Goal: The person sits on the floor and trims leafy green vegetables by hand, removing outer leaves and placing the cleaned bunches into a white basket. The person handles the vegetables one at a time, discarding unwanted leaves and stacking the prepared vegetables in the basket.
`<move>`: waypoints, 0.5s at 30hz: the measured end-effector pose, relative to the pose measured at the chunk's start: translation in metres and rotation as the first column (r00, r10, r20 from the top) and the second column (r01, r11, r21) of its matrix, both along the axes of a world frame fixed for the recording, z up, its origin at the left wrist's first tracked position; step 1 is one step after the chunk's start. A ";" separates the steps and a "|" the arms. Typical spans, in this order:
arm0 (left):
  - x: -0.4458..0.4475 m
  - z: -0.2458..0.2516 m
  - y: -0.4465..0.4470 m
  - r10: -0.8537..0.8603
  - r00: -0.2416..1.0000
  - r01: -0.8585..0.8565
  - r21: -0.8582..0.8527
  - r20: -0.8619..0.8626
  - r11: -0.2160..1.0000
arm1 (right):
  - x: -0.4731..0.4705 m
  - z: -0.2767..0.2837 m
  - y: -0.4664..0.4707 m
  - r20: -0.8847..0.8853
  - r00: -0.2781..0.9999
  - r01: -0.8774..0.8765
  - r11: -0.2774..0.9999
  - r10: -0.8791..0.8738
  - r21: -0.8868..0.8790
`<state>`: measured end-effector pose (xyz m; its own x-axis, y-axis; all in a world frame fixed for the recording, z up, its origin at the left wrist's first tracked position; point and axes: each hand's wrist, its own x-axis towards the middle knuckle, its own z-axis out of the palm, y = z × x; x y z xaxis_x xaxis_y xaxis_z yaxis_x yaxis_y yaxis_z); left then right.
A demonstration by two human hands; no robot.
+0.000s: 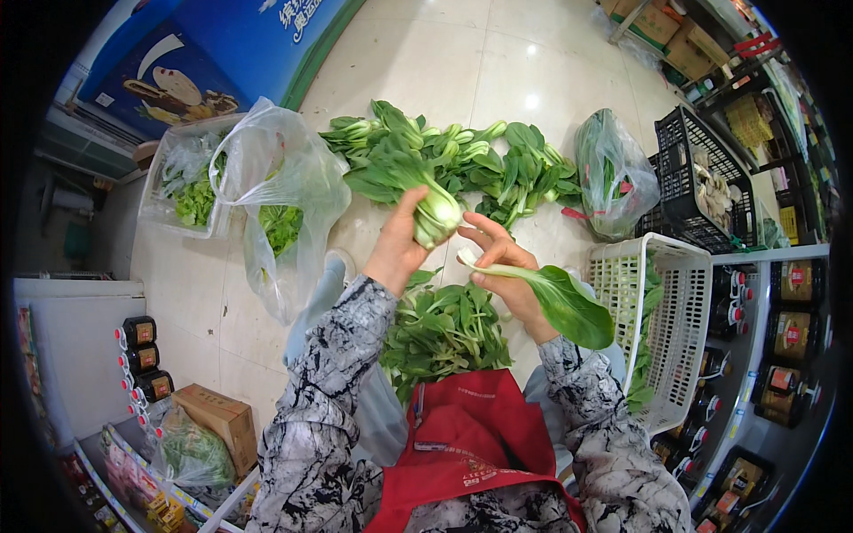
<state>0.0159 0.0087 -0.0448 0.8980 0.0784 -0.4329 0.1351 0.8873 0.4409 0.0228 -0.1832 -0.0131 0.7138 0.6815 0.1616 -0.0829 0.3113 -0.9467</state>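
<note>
My left hand grips a head of bok choy, its pale base towards me and its leaves pointing away to the left. Close beside that base, my right hand holds a single detached bok choy leaf by its white stalk, the green blade hanging over the wrist. Beyond both hands, several heads of bok choy lie in a row on the tiled floor. Between my legs is a heap of loose leaves, partly hidden by my red apron.
To the left are a clear plastic bag of greens and a white foam box. On the right stand a white plastic crate, a bagged green vegetable and a black crate of mushrooms. Shelves with dark bottles line the right side.
</note>
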 end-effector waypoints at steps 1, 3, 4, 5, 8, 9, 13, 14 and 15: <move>0.002 -0.002 0.004 -0.034 0.999 0.034 -0.099 0.005 0.995 | 0.003 0.003 -0.006 0.073 0.994 -0.077 0.993 0.084 -0.091; 0.005 0.000 0.003 0.041 0.999 -0.042 -0.063 -0.017 0.997 | 0.008 0.006 -0.019 0.191 0.945 -0.207 0.938 0.266 -0.278; 0.005 0.004 0.004 0.038 0.999 -0.038 -0.041 -0.008 0.998 | 0.009 0.004 -0.022 0.237 0.878 -0.277 0.845 0.416 -0.459; 0.005 0.009 0.004 0.033 0.999 -0.033 -0.018 0.001 0.999 | 0.009 0.001 -0.024 0.248 0.790 -0.311 0.715 0.561 -0.626; -0.002 0.020 0.003 0.007 1.000 -0.006 0.064 -0.010 0.998 | 0.000 -0.005 -0.025 0.249 0.719 -0.141 0.488 0.649 -0.862; -0.002 0.020 0.002 0.002 1.000 -0.002 0.067 -0.002 0.998 | 0.004 -0.004 -0.024 0.310 0.795 -0.023 0.536 0.522 -0.844; -0.002 0.004 -0.003 -0.085 0.996 0.084 0.068 0.012 0.994 | 0.014 0.024 -0.010 0.487 0.864 0.340 0.862 -0.128 -0.376; -0.003 0.002 -0.007 -0.093 0.996 0.093 0.072 0.002 0.993 | 0.011 0.023 -0.005 0.560 0.815 0.394 0.853 -0.152 -0.342; -0.004 0.006 -0.011 -0.104 0.995 0.104 0.076 -0.008 0.992 | 0.008 0.020 -0.001 0.629 0.758 0.447 0.841 -0.176 -0.303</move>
<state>0.0121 -0.0024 -0.0391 0.9012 0.0176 -0.4331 0.2270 0.8321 0.5060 0.0308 -0.1841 0.0069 0.7686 0.5304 0.3576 0.5265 -0.2071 -0.8245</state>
